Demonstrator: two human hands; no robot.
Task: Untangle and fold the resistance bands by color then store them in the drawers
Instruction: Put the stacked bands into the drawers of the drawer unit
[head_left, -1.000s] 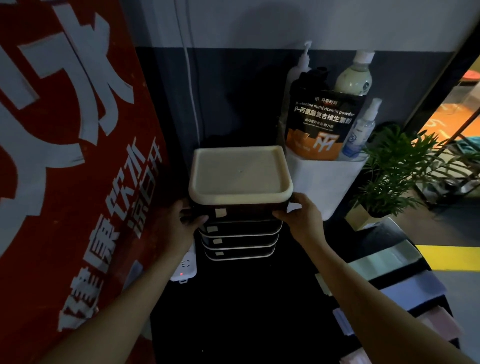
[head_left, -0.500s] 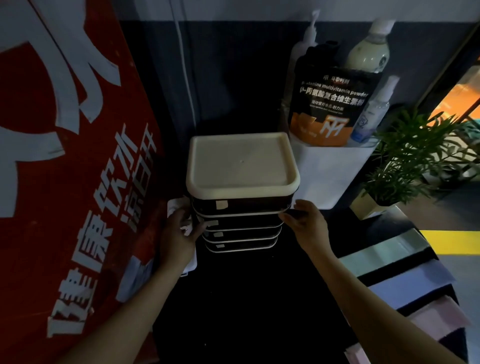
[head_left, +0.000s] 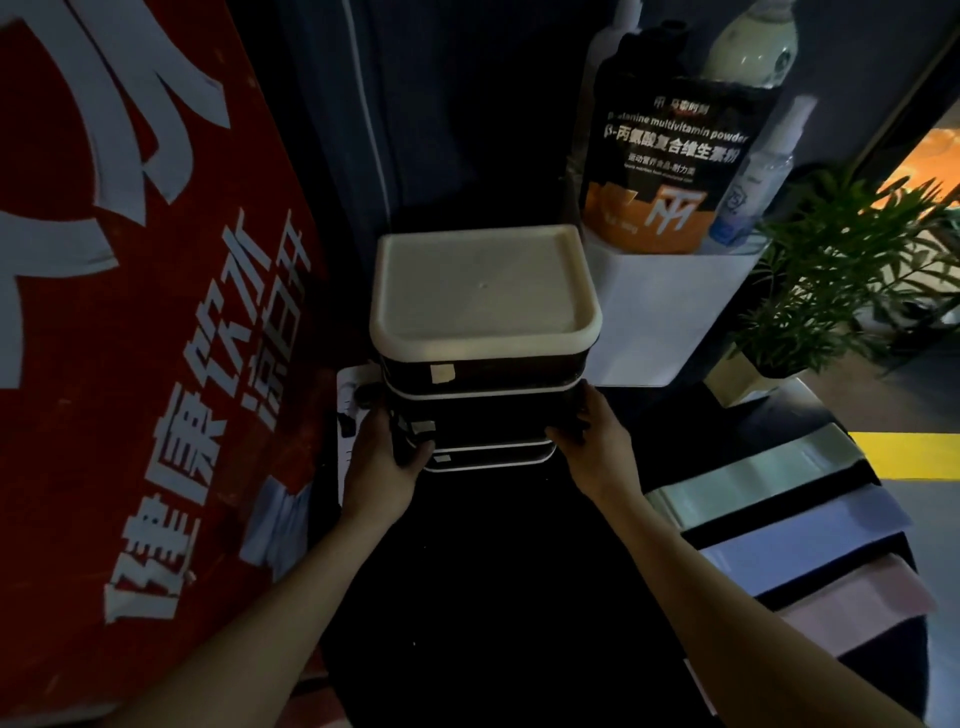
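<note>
Cream-lidded drawer unit (head_left: 485, 332) gripped low, left hand (head_left: 382, 457) and right hand (head_left: 597, 441) curled round sides. Folded resistance bands (head_left: 753, 473) far right (dim). Could tip, drawers sliding out.

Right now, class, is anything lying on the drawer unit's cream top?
No: the cream top of the drawer unit is bare, and both hands grip its sides lower down.

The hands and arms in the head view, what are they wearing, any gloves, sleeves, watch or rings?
Both the left hand and the right hand are bare, with no gloves. Both forearms are uncovered as far as the picture's lower edge; no sleeve, watch or bracelet shows. The light is too dim to rule out rings.
</note>
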